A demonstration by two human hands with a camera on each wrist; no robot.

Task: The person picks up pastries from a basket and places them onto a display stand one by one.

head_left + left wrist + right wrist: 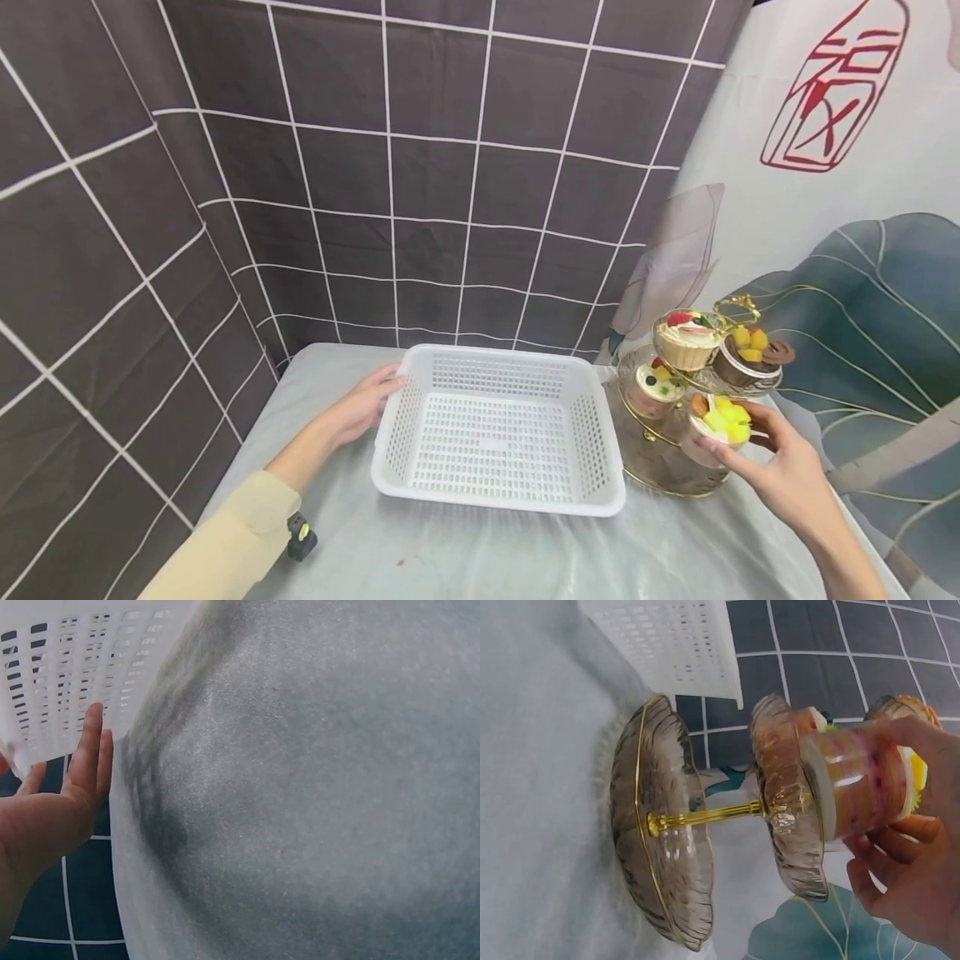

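Note:
My right hand point(791, 467) holds a clear dessert cup point(720, 421) topped with yellow fruit cubes, fingers and thumb round its side. In the right wrist view the layered cup point(862, 776) overlaps the middle plate of a tiered cake stand point(705, 817). Another dessert cup point(654, 390) with berries sits on that middle plate. On the top plate are a cream tart point(686, 340) with a strawberry and a chocolate cake point(738, 358) with yellow fruit. My left hand point(367, 404) touches the left side of a white plastic basket point(495, 502), its fingers extended along the perforated wall point(64, 675).
The basket stands on a table with a pale cloth point(465, 558), left of the stand. Behind rises a dark curtain point(435, 175) with white grid lines, and a patterned white cloth point(735, 225) hangs at the right. A small black device point(302, 537) is by the left sleeve.

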